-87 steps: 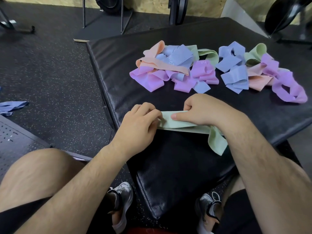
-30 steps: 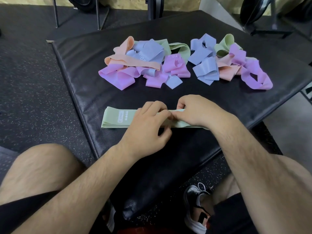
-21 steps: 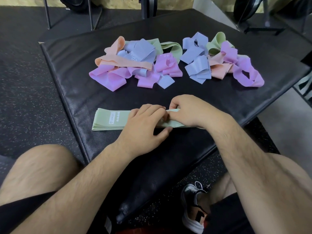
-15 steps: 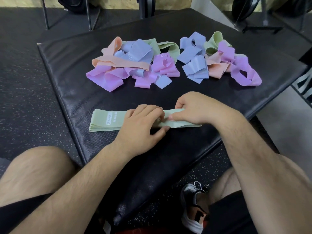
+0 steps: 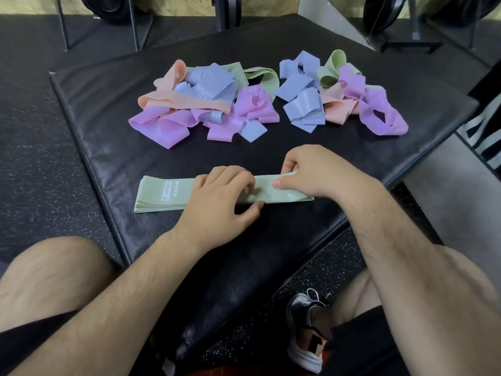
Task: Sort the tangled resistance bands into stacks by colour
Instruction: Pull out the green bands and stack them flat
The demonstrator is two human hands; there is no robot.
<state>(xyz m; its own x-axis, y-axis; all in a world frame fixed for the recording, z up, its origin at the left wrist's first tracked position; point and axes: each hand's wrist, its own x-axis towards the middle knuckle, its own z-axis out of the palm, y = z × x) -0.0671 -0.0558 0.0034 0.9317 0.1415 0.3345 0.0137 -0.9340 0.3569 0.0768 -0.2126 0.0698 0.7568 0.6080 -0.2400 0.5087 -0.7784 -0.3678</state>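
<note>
The left hand (image 5: 219,204) covers the middle of the green stack (image 5: 160,195). The fingers (image 5: 288,164) of the right hand (image 5: 317,172) curl over its far edge, so how many layers they pinch cannot be told, and a mark near its right end is too small to read. In the left pile (image 5: 200,101) and the right pile (image 5: 339,96) the bands fold over each other, hiding their number and part of the print, while the picture's edges cut off the dark discs (image 5: 385,9) and a striped thing (image 5: 485,131).
</note>
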